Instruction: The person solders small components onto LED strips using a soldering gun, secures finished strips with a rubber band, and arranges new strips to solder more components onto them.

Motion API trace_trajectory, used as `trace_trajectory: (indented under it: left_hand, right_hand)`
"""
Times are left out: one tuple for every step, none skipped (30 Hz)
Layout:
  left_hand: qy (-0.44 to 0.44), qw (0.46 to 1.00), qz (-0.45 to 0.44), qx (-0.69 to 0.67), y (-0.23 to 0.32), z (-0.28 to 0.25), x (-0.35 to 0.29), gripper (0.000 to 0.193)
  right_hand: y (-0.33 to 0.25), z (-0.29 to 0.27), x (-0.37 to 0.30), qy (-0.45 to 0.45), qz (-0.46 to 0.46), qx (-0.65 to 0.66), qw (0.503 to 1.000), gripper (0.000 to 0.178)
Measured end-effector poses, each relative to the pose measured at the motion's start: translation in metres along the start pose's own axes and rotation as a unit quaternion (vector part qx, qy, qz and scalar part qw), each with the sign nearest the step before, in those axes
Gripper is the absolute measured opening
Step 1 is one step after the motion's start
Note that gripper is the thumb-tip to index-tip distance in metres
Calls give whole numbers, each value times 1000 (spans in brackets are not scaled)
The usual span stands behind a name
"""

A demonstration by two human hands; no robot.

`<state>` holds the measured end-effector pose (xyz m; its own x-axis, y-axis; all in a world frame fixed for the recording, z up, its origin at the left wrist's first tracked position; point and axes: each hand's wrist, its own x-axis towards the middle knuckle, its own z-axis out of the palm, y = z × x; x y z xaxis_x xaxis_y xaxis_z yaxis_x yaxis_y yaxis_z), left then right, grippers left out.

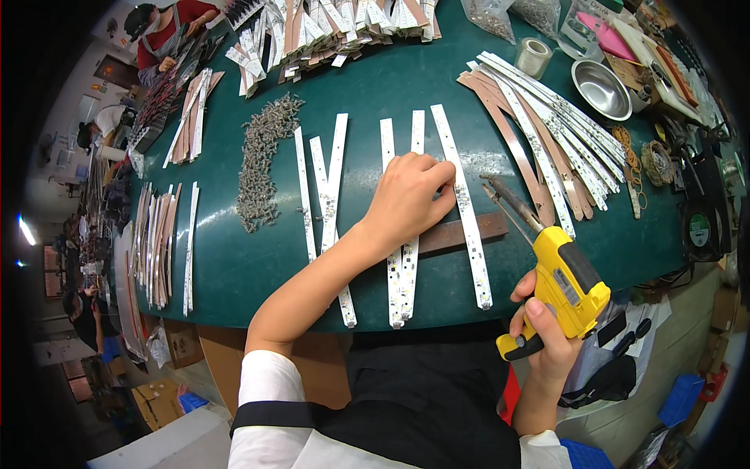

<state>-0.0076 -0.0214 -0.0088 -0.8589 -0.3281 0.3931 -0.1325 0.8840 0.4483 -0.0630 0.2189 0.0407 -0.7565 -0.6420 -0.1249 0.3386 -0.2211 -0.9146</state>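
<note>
My right hand (548, 332) grips a yellow soldering gun (564, 273) by its handle. Its metal tip and thin feed tube point up and left, beside a white LED circuit strip (466, 215). Over the middle strips, my left hand (410, 195) is closed, thumb and fingertips pinched near that strip's left edge. What the pinch holds, if anything, is hidden. Under my left hand and wrist lie further LED strips (397, 289), some crossing each other. A dark brown bar (488, 226) sits crosswise beneath the strips.
A heap of small metal parts (266, 160) lies left of the strips. Strip bundles (558, 129) fan out at the right, with more stacks (336, 31) along the far side. A metal bowl (601, 90) and a tape roll (533, 58) stand at far right. Another person (168, 35) sits far left.
</note>
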Motion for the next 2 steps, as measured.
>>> trace_trajectory:
  left_hand:
    - [-4,1000,-2,-3,0,1,0,9]
    - [-7,1000,-5,-1,-1,-1,-1,8]
  right_hand:
    - [0,0,0,0,0,0,1000,50]
    - [0,0,0,-4,1,3,1000,51]
